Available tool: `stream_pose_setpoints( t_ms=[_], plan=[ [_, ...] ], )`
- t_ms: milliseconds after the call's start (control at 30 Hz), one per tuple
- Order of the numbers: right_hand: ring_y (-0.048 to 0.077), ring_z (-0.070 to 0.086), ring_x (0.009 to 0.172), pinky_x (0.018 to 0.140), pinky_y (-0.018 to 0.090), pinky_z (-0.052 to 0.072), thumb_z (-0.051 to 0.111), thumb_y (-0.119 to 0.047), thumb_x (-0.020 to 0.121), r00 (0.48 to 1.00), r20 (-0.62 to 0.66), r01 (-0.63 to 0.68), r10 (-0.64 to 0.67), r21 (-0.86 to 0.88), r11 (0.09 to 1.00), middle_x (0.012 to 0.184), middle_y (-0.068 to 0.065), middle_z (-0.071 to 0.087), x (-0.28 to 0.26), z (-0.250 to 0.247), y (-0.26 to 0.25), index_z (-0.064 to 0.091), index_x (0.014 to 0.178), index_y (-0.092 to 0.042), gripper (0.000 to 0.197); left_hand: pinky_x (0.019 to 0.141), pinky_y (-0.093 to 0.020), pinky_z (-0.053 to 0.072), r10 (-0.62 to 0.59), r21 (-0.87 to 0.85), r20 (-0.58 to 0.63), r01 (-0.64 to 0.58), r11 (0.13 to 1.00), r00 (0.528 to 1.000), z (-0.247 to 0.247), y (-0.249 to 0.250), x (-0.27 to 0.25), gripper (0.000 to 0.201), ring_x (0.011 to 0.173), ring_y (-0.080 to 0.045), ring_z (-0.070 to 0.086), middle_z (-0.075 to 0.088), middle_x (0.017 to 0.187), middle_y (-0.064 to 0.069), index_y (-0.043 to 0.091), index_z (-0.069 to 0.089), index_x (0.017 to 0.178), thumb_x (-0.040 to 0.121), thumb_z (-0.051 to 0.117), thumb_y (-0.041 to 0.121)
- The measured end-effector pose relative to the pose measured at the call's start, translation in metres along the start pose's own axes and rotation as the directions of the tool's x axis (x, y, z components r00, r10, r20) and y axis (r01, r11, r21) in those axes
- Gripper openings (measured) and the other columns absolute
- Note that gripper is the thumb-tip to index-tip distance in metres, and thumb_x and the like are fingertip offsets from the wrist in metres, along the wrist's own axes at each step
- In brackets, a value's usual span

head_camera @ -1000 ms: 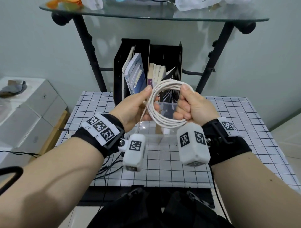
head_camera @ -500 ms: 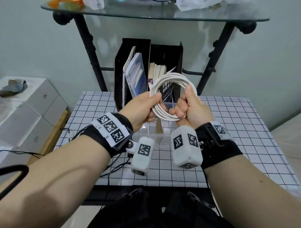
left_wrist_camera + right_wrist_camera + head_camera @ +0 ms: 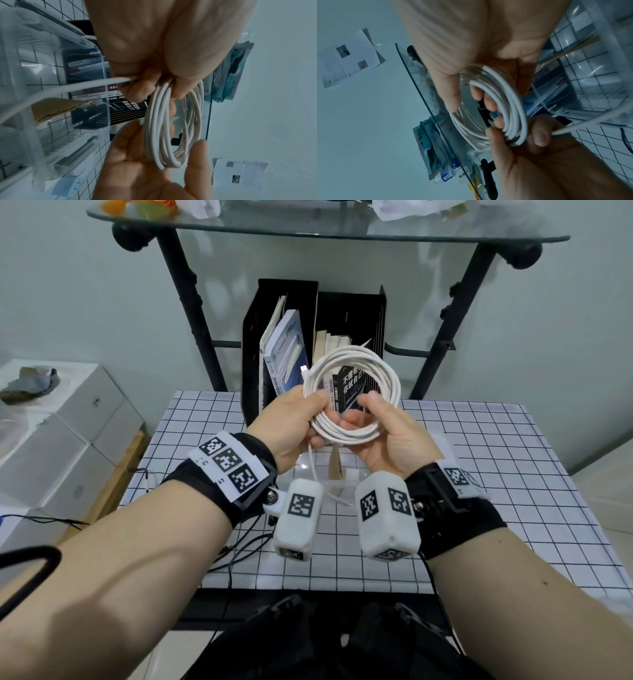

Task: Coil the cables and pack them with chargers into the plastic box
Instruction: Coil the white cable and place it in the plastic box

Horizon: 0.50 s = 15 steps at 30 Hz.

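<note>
Above the near part of the checked table [image 3: 479, 474], the left hand [image 3: 294, 426] pinches one side of the coiled white cable [image 3: 352, 392] while the right hand [image 3: 390, 436] cradles the other side, fingers curled through the loops. A loose tail of the cable hangs toward the clear plastic box [image 3: 51, 94] below the hands; beyond stands a black file rack [image 3: 308, 313] of books

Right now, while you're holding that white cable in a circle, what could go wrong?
The coil of white cable is gripped only at its lower edge by the left hand and right hand, so the upper loops might spring apart. A loose tail hangs below the left hand and could snag on the rim of the clear plastic box or pull loops undone.
</note>
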State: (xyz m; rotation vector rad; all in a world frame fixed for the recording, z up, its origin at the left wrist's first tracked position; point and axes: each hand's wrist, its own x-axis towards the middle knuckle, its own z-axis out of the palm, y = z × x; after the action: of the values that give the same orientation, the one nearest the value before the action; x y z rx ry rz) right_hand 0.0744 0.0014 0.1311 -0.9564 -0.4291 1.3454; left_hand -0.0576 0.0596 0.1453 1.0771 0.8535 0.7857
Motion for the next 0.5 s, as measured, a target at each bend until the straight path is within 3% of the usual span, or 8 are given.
stream_pose_setpoints(
  t_ms=[67, 133, 233, 300, 400, 500],
  plan=[
    [0.027, 0.069, 0.082, 0.070, 0.032, 0.057, 0.059, -0.016, 0.090, 0.999, 0.006, -0.053, 0.054, -0.069, 0.996, 0.097, 0.016, 0.069, 0.000, 0.002, 0.000, 0.055, 0.115, -0.007, 0.027, 0.038, -0.019, 0.037, -0.016, -0.059, -0.020, 0.015, 0.998, 1.000, -0.001, 0.003, 0.001, 0.022, 0.037, -0.006, 0.039, 0.055, 0.062, -0.004, 0.010, 0.048, 0.081, 0.100, 0.042, 0.017],
    [0.018, 0.071, 0.081, 0.067, 0.026, 0.052, 0.054, -0.015, 0.089, 0.990, 0.043, -0.125, 0.135, -0.189, 0.974, 0.101, 0.008, 0.071, -0.001, 0.004, 0.001, 0.056, 0.119, -0.012, 0.030, 0.039, -0.017, 0.039, -0.025, -0.091, -0.041, 0.021, 0.996, 0.999, -0.001, 0.005, 0.003, 0.022, 0.036, -0.005, 0.037, 0.056, 0.062, -0.004, 0.010, 0.049, 0.080, 0.100, 0.042, 0.017],
    [0.014, 0.069, 0.093, 0.081, 0.029, 0.047, 0.055, -0.017, 0.089, 0.960, 0.116, -0.188, 0.254, -0.403, 0.896, 0.099, 0.002, 0.071, -0.001, 0.007, 0.005, 0.062, 0.114, -0.018, 0.027, 0.038, -0.017, 0.041, -0.014, -0.121, -0.082, 0.004, 0.993, 0.997, 0.000, 0.007, 0.006, 0.020, 0.036, -0.005, 0.038, 0.058, 0.061, -0.003, 0.010, 0.049, 0.083, 0.100, 0.042, 0.018],
    [0.019, 0.068, 0.093, 0.085, 0.030, 0.051, 0.058, -0.012, 0.089, 0.947, 0.125, -0.204, 0.294, -0.473, 0.857, 0.094, 0.008, 0.070, -0.002, 0.007, 0.011, 0.063, 0.106, -0.010, 0.018, 0.040, -0.019, 0.042, 0.001, -0.138, -0.118, -0.017, 0.990, 0.993, 0.000, 0.008, 0.008, 0.018, 0.036, -0.006, 0.039, 0.060, 0.062, -0.003, 0.010, 0.049, 0.085, 0.100, 0.043, 0.018],
    [0.017, 0.064, 0.070, 0.071, 0.026, 0.054, 0.061, -0.005, 0.087, 0.952, 0.084, -0.195, 0.294, -0.571, 0.797, 0.077, 0.011, 0.067, -0.004, 0.008, 0.013, 0.063, 0.095, -0.004, 0.007, 0.046, -0.019, 0.046, 0.048, -0.083, -0.180, -0.064, 0.994, 0.982, -0.003, 0.010, 0.010, 0.016, 0.036, -0.004, 0.043, 0.062, 0.065, -0.003, 0.013, 0.049, 0.087, 0.100, 0.042, 0.019],
    [0.012, 0.061, 0.061, 0.057, 0.022, 0.040, 0.063, -0.011, 0.086, 0.963, 0.016, -0.168, 0.269, -0.745, 0.645, 0.075, 0.005, 0.069, -0.004, 0.005, 0.004, 0.065, 0.091, -0.015, 0.006, 0.047, -0.019, 0.045, 0.132, 0.105, -0.193, -0.113, 0.988, 0.972, -0.010, 0.007, 0.013, 0.014, 0.041, -0.006, 0.049, 0.061, 0.072, -0.004, 0.018, 0.048, 0.091, 0.101, 0.040, 0.021]
  ],
)
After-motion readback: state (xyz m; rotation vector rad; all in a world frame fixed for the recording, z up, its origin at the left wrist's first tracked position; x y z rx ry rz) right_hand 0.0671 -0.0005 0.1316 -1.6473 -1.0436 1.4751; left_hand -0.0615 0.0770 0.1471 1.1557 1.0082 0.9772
